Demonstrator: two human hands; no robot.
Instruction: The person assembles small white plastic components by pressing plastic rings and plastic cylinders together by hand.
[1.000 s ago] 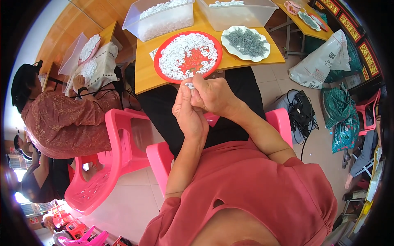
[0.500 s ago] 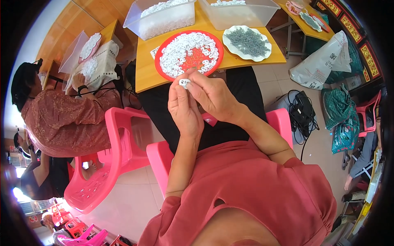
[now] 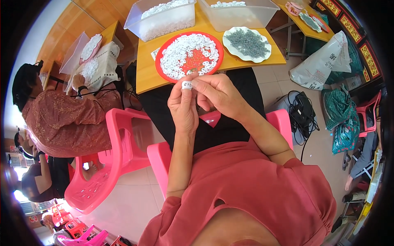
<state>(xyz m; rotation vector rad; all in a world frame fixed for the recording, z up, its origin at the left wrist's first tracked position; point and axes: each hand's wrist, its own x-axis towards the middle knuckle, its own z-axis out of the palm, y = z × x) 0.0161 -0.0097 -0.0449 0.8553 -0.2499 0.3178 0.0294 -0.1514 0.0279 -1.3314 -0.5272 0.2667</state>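
A small white plastic piece with dark holes (image 3: 186, 85) sits between the thumb and fingers of my left hand (image 3: 182, 106), raised just off the table's near edge. My right hand (image 3: 221, 95) is pinched closed against the piece's right side; whatever its fingertips hold is hidden. Beyond the hands lies a round red tray (image 3: 195, 61) with a heap of similar white pieces (image 3: 174, 55) on it. To its right, a white scalloped dish (image 3: 268, 52) carries a pile of small grey slender parts (image 3: 248, 42), perhaps screws or plugs.
Two clear plastic bins (image 3: 137, 25) (image 3: 242, 18) with white pieces stand at the table's (image 3: 147, 82) far side. A pink chair (image 3: 119, 151) and a seated person (image 3: 69, 119) are on the left. Black cables (image 3: 301, 108) and a white sack (image 3: 318, 65) lie right.
The white piece has turned in my left hand and its holed face shows differently. My right fingers have shifted slightly right and down along its edge.
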